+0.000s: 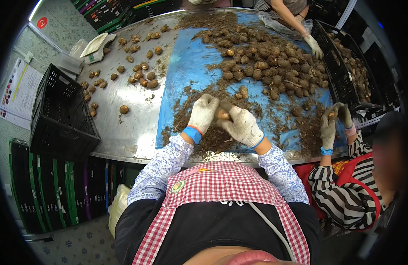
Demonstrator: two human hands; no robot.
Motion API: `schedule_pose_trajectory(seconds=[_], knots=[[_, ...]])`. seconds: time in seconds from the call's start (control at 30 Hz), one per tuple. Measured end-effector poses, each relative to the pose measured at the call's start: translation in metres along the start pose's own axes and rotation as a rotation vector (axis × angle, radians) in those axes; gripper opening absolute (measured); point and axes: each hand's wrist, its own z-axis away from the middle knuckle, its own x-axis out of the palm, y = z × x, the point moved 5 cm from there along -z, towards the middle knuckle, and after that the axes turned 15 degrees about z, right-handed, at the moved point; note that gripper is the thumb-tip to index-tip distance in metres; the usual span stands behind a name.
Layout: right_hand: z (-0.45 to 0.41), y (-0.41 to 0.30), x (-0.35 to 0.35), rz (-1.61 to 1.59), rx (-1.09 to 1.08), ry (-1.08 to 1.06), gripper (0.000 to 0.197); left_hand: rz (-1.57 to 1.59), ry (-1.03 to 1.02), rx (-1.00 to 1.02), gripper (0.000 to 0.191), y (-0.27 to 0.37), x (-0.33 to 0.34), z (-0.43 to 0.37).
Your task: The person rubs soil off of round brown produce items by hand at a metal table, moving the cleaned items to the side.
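My right hand (241,125), in a soiled white knit glove, grips a small brown taro corm (223,115) over the blue plastic sheet. My left hand (205,112), gloved the same way, touches the corm's left side with its fingers bent together; whether it pinches a piece of skin or root cannot be told. Beneath both hands lies a heap of brown root fibres (217,137). Beyond them rises a large pile of hairy taro corms (276,66), with a couple of loose corms (244,91) nearer to me.
Cleaned corms (142,74) lie scattered on the metal table (124,129). A black crate (63,109) and a scale (95,46) stand left. Crates of corms (353,66) stand right. A co-worker's gloved hands (329,127) hold a corm at right; another's gloved hand (313,46) touches the pile.
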Motion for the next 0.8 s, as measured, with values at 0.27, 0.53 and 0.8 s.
schedule_pose_trajectory(seconds=[0.27,0.53,0.8], knots=[[0.014,0.032,0.003,-0.642,0.080,0.196,0.049,0.485,-0.105,-0.232,0.041,-0.048,-0.012,-0.017],[0.015,0.033,0.002,-0.582,0.128,0.192,0.047,-0.094,-0.305,0.353,0.039,0.028,0.017,0.017],[0.010,0.002,-0.015,-0.233,-0.287,0.351,0.045,0.186,0.008,-0.007,0.030,0.020,-0.002,-0.003]])
